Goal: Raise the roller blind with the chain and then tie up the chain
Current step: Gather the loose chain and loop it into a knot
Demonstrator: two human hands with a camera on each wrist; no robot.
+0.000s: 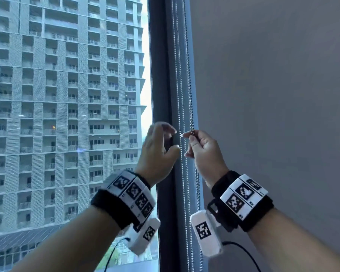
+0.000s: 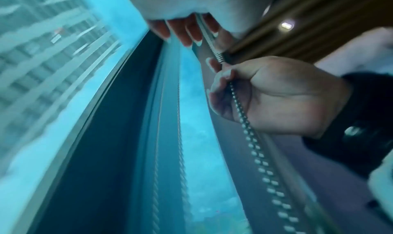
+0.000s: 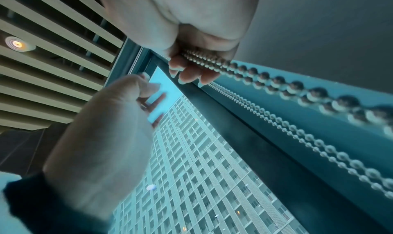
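Chain [image 1: 187,61]: small round metal beads, shiny, hanging in doubled strands down the dark vertical window frame [image 1: 161,79], just left of the matte grey roller blind [image 1: 273,75]. Right hand [image 1: 204,152] has fingers curled round one doubled strand, pinching it between thumb and forefinger, beads running down through the palm. Left hand [image 1: 159,152] sits just left of the strands, fingers loosely arched and holding nothing; beyond the glass, a gridded high-rise facade [image 1: 67,95].

Both hands raised; right hand [image 1: 202,152] fisted, left hand [image 1: 159,148] loosely spread
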